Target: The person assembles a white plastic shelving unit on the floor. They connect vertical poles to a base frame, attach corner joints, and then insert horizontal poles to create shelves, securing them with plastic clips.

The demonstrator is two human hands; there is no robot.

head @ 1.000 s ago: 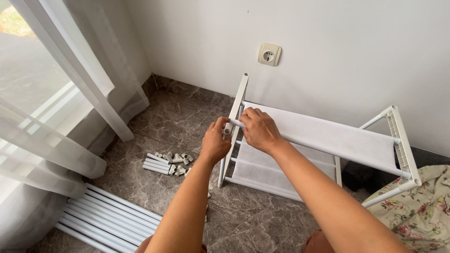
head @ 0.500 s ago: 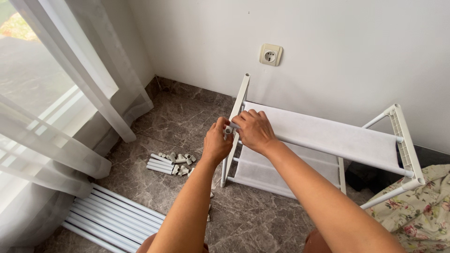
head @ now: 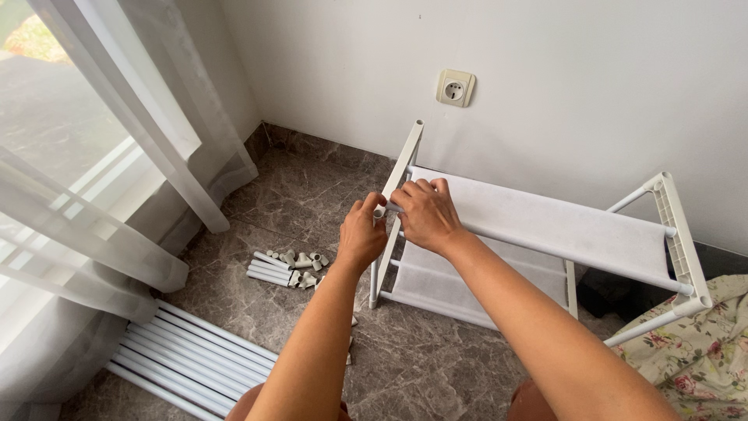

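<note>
- Left hand [head: 361, 234]: grip closed on the upright white tube [head: 388, 226] of the shoe rack [head: 545, 234].
- Right hand [head: 425, 212]: grip closed on the corner joint where tube meets fabric shelf [head: 545, 222].
- Loose plastic connectors [head: 296, 261] and spare tubes [head: 195, 355] lie on the marble floor [head: 436, 366] to the left.

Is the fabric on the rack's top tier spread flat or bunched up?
Spread flat: the white fabric shelf stretches smooth between the rack's end frames.

Two bare hands, left hand [head: 361, 234] and right hand [head: 427, 214]. One white tube-frame rack [head: 676, 226] with two white fabric shelves [head: 545, 222]. One cream wall socket [head: 455, 87]. About seven long white tubes [head: 195, 355] on floor. Small grey plastic connectors [head: 300, 260], count unclear.
</note>
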